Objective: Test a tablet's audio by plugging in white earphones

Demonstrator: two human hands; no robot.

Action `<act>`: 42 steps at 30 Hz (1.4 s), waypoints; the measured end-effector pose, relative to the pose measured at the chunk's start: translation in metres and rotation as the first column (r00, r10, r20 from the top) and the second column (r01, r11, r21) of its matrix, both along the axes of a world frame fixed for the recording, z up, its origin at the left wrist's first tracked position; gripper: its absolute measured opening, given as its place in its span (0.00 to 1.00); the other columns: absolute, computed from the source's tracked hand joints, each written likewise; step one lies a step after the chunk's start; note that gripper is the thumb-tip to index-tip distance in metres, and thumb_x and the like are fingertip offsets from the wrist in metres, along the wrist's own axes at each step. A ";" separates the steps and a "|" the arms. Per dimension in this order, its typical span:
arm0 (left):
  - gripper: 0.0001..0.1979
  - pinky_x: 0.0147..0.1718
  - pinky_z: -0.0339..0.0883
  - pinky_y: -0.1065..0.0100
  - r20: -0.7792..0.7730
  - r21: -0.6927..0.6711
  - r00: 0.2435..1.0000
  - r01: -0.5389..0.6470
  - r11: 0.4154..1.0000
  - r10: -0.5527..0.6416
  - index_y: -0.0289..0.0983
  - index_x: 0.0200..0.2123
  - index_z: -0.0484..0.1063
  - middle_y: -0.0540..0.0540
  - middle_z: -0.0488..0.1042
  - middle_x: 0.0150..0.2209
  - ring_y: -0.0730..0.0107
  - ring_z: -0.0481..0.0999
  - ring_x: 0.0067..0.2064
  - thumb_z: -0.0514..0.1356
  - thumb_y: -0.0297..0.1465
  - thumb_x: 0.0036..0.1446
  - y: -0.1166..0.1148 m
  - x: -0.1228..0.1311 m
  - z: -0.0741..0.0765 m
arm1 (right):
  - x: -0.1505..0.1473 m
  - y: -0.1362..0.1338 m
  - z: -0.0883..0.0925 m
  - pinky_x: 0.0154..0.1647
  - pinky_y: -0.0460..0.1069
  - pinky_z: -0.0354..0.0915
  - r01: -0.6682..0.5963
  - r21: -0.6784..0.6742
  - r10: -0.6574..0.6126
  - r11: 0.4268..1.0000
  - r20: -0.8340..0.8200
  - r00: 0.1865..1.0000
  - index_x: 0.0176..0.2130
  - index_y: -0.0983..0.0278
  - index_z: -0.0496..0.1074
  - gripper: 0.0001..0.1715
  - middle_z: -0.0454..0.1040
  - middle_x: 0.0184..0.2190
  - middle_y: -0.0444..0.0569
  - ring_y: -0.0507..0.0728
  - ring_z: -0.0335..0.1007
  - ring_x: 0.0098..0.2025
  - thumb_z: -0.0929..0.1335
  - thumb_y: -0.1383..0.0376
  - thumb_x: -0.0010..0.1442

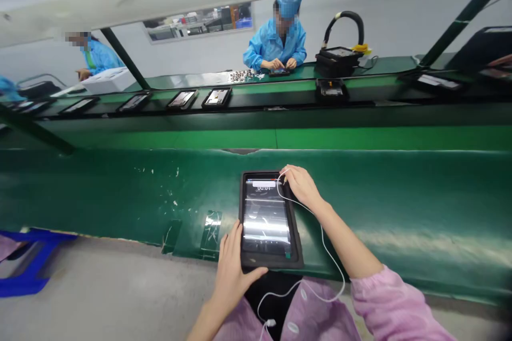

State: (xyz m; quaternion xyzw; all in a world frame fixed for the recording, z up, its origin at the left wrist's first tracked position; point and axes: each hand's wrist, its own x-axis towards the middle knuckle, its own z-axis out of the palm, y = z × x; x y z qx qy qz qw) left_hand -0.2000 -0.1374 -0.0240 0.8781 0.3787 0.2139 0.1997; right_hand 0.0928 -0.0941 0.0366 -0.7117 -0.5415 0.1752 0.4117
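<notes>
Pink sleeve nearest, then the left hand gripping the tablet at its 7 o'clock corner, thumb hooked over the bottom edge. Tablet lies flat on the green mat at 6 o'clock of the view, screen lit. Right hand sits curled on its 1 o'clock corner where the white cable ends; can't tell if it's pinching that end. Farther out, more tablets on the belt, and a person in blue at 12 o'clock.
</notes>
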 end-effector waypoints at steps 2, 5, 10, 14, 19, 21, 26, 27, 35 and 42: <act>0.53 0.61 0.53 0.41 0.005 -0.011 1.000 -0.006 1.000 0.006 0.43 0.69 0.33 0.32 0.54 0.67 0.43 0.58 0.66 0.67 0.39 0.52 0.000 0.001 -0.001 | 0.001 0.000 0.002 0.53 0.56 0.58 0.009 -0.042 -0.008 0.999 0.039 0.999 0.28 0.60 0.67 0.21 0.73 0.34 0.52 0.63 0.67 0.45 0.54 0.57 0.64; 0.57 0.61 0.53 0.41 0.034 -0.062 0.999 -0.034 0.997 0.036 0.44 0.69 0.33 0.34 0.57 0.66 0.43 0.60 0.65 0.70 0.37 0.48 -0.001 0.002 0.000 | 0.000 0.000 0.003 0.49 0.55 0.60 0.030 -0.102 -0.024 0.994 0.053 0.998 0.29 0.59 0.68 0.24 0.74 0.33 0.52 0.63 0.67 0.44 0.52 0.56 0.67; 0.61 0.61 0.54 0.38 0.070 -0.156 0.993 -0.082 0.984 0.094 0.45 0.69 0.36 0.35 0.59 0.65 0.41 0.61 0.64 0.73 0.34 0.41 -0.003 0.005 0.000 | -0.001 0.001 0.007 0.45 0.53 0.62 0.033 -0.153 -0.030 0.988 0.022 0.999 0.28 0.59 0.69 0.31 0.75 0.33 0.51 0.62 0.70 0.41 0.49 0.53 0.67; 0.60 0.62 0.52 0.37 0.073 -0.189 0.993 -0.081 0.979 0.096 0.45 0.68 0.37 0.35 0.58 0.65 0.42 0.60 0.65 0.73 0.34 0.40 -0.004 0.005 0.001 | -0.002 -0.001 0.007 0.46 0.54 0.62 0.000 -0.114 0.005 0.993 0.049 0.999 0.29 0.59 0.70 0.32 0.76 0.33 0.52 0.63 0.70 0.42 0.50 0.47 0.67; 0.60 0.64 0.49 0.40 0.033 -0.247 0.993 -0.105 0.963 0.116 0.46 0.69 0.31 0.36 0.56 0.67 0.47 0.58 0.66 0.71 0.33 0.44 -0.008 0.007 0.012 | -0.005 -0.004 -0.004 0.46 0.56 0.62 0.056 -0.061 -0.058 0.997 -0.021 0.998 0.31 0.59 0.68 0.38 0.77 0.36 0.53 0.64 0.69 0.42 0.47 0.40 0.65; 0.60 0.65 0.48 0.40 0.020 -0.267 0.990 -0.127 0.955 0.137 0.45 0.69 0.30 0.36 0.55 0.67 0.47 0.57 0.67 0.70 0.33 0.44 -0.009 0.009 0.015 | -0.006 -0.004 -0.007 0.47 0.57 0.63 0.117 -0.021 -0.119 0.993 -0.181 0.976 0.30 0.60 0.67 0.39 0.77 0.35 0.54 0.64 0.71 0.41 0.49 0.35 0.63; 0.61 0.65 0.48 0.40 0.010 -0.320 0.987 -0.151 0.935 0.163 0.45 0.69 0.32 0.36 0.53 0.68 0.46 0.53 0.68 0.71 0.34 0.42 -0.011 0.012 0.016 | -0.012 -0.005 0.009 0.48 0.59 0.65 0.192 0.173 -0.069 0.966 -0.541 0.838 0.29 0.60 0.65 0.38 0.77 0.31 0.53 0.64 0.74 0.40 0.59 0.30 0.57; 0.60 0.65 0.47 0.40 0.019 -0.329 0.985 -0.156 0.931 0.172 0.45 0.69 0.33 0.36 0.53 0.68 0.46 0.53 0.68 0.71 0.34 0.42 -0.012 0.013 0.016 | -0.016 -0.007 0.016 0.49 0.59 0.65 0.201 0.223 -0.034 0.954 -0.583 0.812 0.29 0.60 0.65 0.36 0.77 0.31 0.52 0.64 0.75 0.40 0.61 0.31 0.57; 0.42 0.63 0.50 0.42 0.458 -0.572 0.839 0.024 0.820 0.295 0.35 0.63 0.60 0.32 0.62 0.63 0.41 0.54 0.67 0.61 0.54 0.52 0.021 0.030 0.045 | -0.051 -0.036 0.057 0.54 0.60 0.65 0.173 0.345 0.182 0.922 -0.782 0.596 0.31 0.58 0.70 0.26 0.78 0.41 0.51 0.63 0.72 0.51 0.69 0.39 0.59; 0.29 0.43 0.70 0.63 0.665 -0.708 0.509 0.196 0.679 0.546 0.31 0.41 0.75 0.40 0.78 0.39 0.60 0.76 0.42 0.56 0.53 0.59 0.050 0.062 0.087 | -0.048 -0.044 0.072 0.53 0.60 0.65 0.155 0.381 0.150 0.911 -0.660 0.736 0.30 0.59 0.71 0.29 0.77 0.37 0.51 0.64 0.71 0.50 0.65 0.39 0.62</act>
